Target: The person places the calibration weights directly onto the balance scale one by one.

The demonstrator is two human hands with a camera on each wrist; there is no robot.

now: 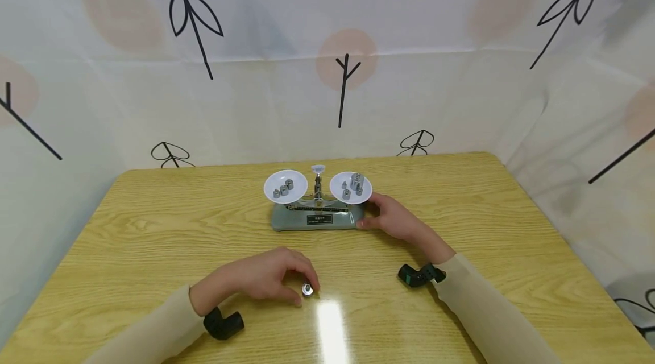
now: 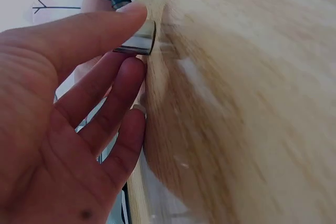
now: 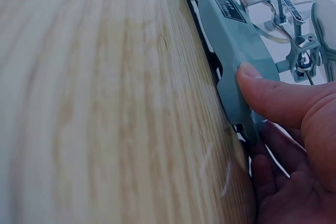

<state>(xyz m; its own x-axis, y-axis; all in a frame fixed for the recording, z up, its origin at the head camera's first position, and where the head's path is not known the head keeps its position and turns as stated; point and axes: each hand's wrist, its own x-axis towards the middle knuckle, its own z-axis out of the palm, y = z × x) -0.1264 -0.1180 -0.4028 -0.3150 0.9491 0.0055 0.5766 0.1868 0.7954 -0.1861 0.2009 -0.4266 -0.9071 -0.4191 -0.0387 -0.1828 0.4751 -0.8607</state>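
Observation:
A balance scale (image 1: pixel 291 220) with a grey-green base and two white pans stands near the back of the table. Three metal weights (image 1: pixel 284 189) sit in its left pan; several more (image 1: pixel 357 182), one larger, are in the right pan. My right hand (image 1: pixel 396 217) grips the right end of the base, thumb on the front face and fingers behind, as the right wrist view also shows (image 3: pixel 294 129). Closer to me, my left hand (image 1: pixel 268 274) pinches a small metal weight (image 1: pixel 307 289) between thumb and index finger, at the tabletop. The thumb partly covers this weight (image 2: pixel 140 40) in the left wrist view.
The wooden table (image 1: pixel 179 227) reaches back to a white cloth backdrop (image 1: pixel 276 108) with plant drawings. A black wrist camera (image 1: pixel 223 324) is on the left wrist and another (image 1: pixel 417 276) on the right. A bright reflection lies on the tabletop in front.

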